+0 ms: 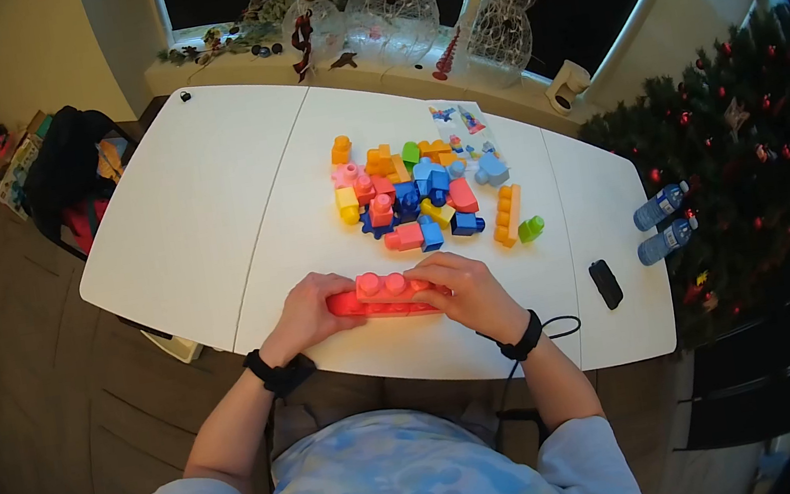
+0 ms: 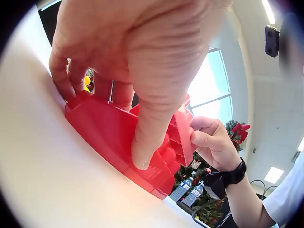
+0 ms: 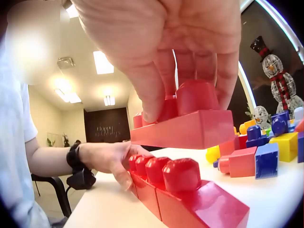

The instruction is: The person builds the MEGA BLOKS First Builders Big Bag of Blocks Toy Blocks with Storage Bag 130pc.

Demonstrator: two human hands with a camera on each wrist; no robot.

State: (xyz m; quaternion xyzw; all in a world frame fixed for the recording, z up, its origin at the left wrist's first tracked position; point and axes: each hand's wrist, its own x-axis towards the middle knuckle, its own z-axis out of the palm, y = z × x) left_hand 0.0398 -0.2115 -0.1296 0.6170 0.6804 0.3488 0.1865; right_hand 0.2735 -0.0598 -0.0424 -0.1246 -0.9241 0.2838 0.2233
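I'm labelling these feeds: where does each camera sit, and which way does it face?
Head: on the head, looking forward and down at the table; left hand, right hand, shirt show.
Left wrist: on that wrist, facing the lower red block; both hands show.
Right wrist: on that wrist, facing the upper red block; both hands show.
Wrist views share both blocks.

- Here's the tie-dye shirt (image 1: 378, 482), soft blue swirling over white!
- Short, pale sleeves (image 1: 588, 472)!
- Black left wristband (image 3: 73, 157), boxy unit (image 3: 80, 179) attached!
- Matching right wristband (image 2: 236, 175), black cable (image 1: 578, 324) looping alongside!
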